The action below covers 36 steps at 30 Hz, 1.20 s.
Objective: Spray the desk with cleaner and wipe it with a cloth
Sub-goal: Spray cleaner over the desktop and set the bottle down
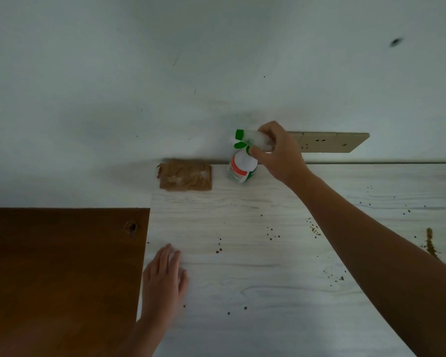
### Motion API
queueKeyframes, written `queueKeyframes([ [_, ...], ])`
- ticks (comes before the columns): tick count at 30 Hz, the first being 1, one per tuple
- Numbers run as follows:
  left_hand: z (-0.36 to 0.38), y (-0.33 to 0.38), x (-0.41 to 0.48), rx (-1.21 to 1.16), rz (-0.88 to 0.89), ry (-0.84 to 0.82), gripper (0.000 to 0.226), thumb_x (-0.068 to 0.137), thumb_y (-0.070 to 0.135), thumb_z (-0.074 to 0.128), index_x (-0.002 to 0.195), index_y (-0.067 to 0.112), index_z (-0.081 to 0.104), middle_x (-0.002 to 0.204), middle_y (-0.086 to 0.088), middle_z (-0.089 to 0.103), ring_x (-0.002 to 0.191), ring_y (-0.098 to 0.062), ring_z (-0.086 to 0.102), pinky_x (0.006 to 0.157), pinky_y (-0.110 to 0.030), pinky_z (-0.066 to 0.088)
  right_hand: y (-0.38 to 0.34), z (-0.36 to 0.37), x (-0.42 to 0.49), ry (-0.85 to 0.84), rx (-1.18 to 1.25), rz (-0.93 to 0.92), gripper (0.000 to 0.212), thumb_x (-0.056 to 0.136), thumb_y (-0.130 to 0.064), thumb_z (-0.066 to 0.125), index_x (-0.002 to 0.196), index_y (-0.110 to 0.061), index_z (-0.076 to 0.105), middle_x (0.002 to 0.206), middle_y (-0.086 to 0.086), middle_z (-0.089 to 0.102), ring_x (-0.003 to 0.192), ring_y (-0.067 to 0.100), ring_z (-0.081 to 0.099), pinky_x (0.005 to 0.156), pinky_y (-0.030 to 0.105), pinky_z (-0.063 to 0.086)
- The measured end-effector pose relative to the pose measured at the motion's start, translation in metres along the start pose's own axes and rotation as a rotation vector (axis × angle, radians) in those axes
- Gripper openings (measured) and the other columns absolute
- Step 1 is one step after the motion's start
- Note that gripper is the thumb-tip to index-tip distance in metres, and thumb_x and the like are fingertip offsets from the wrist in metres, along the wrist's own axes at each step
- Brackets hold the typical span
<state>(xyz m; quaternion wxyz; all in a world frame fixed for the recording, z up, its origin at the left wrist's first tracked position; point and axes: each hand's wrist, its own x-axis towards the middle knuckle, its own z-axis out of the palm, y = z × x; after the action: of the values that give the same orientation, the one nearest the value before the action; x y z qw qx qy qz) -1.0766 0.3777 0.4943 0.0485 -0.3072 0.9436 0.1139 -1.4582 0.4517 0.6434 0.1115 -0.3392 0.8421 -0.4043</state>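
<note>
The right hand [278,150] grips the spray bottle [242,166] by its head at the desk's [242,266] far edge — beside the brown cloth [185,175]. The left hand [164,276] rests flat, fingers straight, on the crumb-speckled desk.

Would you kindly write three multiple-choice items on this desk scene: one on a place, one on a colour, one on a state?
1. Where on the desk does the cloth lie? A) left of the spray bottle B) right of it C) on top of it
2. What colour is the bottle's trigger? A) red B) green C) black
3. What is the right hand doing? A) lying flat B) gripping the bottle's head C) holding the cloth

Key: 1 A, the cloth sits left of the bottle; 2 B, the trigger is green; 3 B, the hand wraps the sprayer head.
</note>
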Motion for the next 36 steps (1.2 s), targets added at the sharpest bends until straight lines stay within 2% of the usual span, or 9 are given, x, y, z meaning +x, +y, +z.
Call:
queueKeyframes([
  [4, 0.0, 0.002, -0.002, -0.012, -0.014, -0.01, 0.056, 0.097, 0.044, 0.037, 0.137, 0.012, 0.06, 0.152, -0.011, 0.051, 0.141, -0.032, 0.049, 0.106, -0.048, 0.048, -0.003, 0.003, 0.001, -0.038, 0.021, -0.021, 0.033, 0.083, -0.022, 0.076, 0.113, -0.024, 0.061, 0.1, -0.007, 0.064, 0.089, 0.012, 0.061, 0.076, 0.026, 0.053],
  [8, -0.004, 0.004, -0.002, -0.033, -0.018, -0.014, 0.054, 0.096, 0.043, 0.038, 0.136, 0.013, 0.06, 0.152, -0.011, 0.051, 0.141, -0.032, 0.048, 0.107, -0.047, 0.047, -0.006, 0.008, 0.001, -0.029, -0.016, -0.048, 0.037, 0.085, -0.021, 0.074, 0.12, -0.024, 0.062, 0.109, -0.008, 0.063, 0.093, 0.007, 0.056, 0.075, 0.013, 0.042],
  [13, -0.004, 0.004, -0.002, -0.055, -0.028, -0.03, 0.055, 0.097, 0.045, 0.037, 0.136, 0.014, 0.059, 0.153, -0.011, 0.05, 0.143, -0.031, 0.047, 0.107, -0.047, 0.047, -0.006, 0.012, -0.003, 0.021, -0.05, -0.035, 0.037, 0.085, -0.022, 0.073, 0.12, -0.023, 0.061, 0.103, -0.009, 0.063, 0.089, 0.007, 0.055, 0.071, 0.012, 0.04],
  [17, -0.007, 0.007, -0.003, -0.053, -0.036, -0.047, 0.056, 0.096, 0.045, 0.037, 0.136, 0.013, 0.06, 0.153, -0.011, 0.051, 0.141, -0.032, 0.049, 0.105, -0.048, 0.049, -0.007, 0.008, -0.002, -0.032, -0.085, 0.012, 0.045, 0.088, -0.02, 0.07, 0.131, -0.023, 0.055, 0.107, -0.007, 0.06, 0.09, 0.009, 0.056, 0.069, 0.008, 0.038],
  [20, -0.007, 0.008, -0.003, -0.058, -0.047, -0.067, 0.056, 0.096, 0.044, 0.037, 0.137, 0.013, 0.059, 0.153, -0.012, 0.049, 0.142, -0.033, 0.048, 0.106, -0.049, 0.049, -0.005, 0.005, -0.007, -0.061, -0.075, 0.062, 0.056, 0.089, -0.02, 0.07, 0.14, -0.021, 0.047, 0.112, -0.007, 0.056, 0.095, 0.01, 0.059, 0.079, 0.016, 0.046],
  [25, -0.005, 0.008, -0.003, -0.067, -0.064, -0.081, 0.057, 0.097, 0.044, 0.036, 0.138, 0.012, 0.058, 0.154, -0.012, 0.048, 0.142, -0.034, 0.047, 0.106, -0.051, 0.049, 0.004, 0.003, -0.021, -0.115, -0.036, 0.25, 0.054, 0.094, -0.031, 0.065, 0.141, -0.015, 0.045, 0.12, -0.005, 0.062, 0.1, 0.012, 0.062, 0.088, 0.03, 0.052],
  [28, -0.005, 0.009, -0.003, -0.066, -0.066, -0.071, 0.057, 0.097, 0.042, 0.036, 0.139, 0.01, 0.057, 0.154, -0.014, 0.048, 0.143, -0.035, 0.046, 0.108, -0.053, 0.047, 0.011, 0.004, -0.035, -0.205, -0.1, 0.376, 0.045, 0.095, -0.035, 0.062, 0.135, -0.016, 0.054, 0.122, -0.003, 0.065, 0.105, 0.013, 0.061, 0.094, 0.034, 0.05],
  [32, -0.006, 0.011, -0.004, -0.069, -0.067, -0.079, 0.061, 0.097, 0.045, 0.036, 0.142, 0.009, 0.055, 0.156, -0.016, 0.046, 0.145, -0.036, 0.043, 0.11, -0.055, 0.046, 0.026, 0.009, -0.091, -0.329, -0.115, 0.44, 0.029, 0.097, -0.033, 0.059, 0.121, -0.018, 0.065, 0.113, -0.003, 0.067, 0.102, 0.013, 0.061, 0.088, 0.027, 0.044],
  [36, -0.008, 0.006, -0.002, -0.083, -0.079, -0.133, 0.056, 0.104, 0.041, 0.045, 0.152, 0.012, 0.044, 0.165, -0.012, 0.033, 0.154, -0.031, 0.028, 0.121, -0.051, 0.034, 0.041, 0.018, -0.191, -0.409, 0.051, 0.58, 0.01, 0.095, -0.023, 0.062, 0.09, -0.023, 0.071, 0.087, -0.01, 0.068, 0.088, 0.013, 0.063, 0.082, 0.029, 0.047],
])
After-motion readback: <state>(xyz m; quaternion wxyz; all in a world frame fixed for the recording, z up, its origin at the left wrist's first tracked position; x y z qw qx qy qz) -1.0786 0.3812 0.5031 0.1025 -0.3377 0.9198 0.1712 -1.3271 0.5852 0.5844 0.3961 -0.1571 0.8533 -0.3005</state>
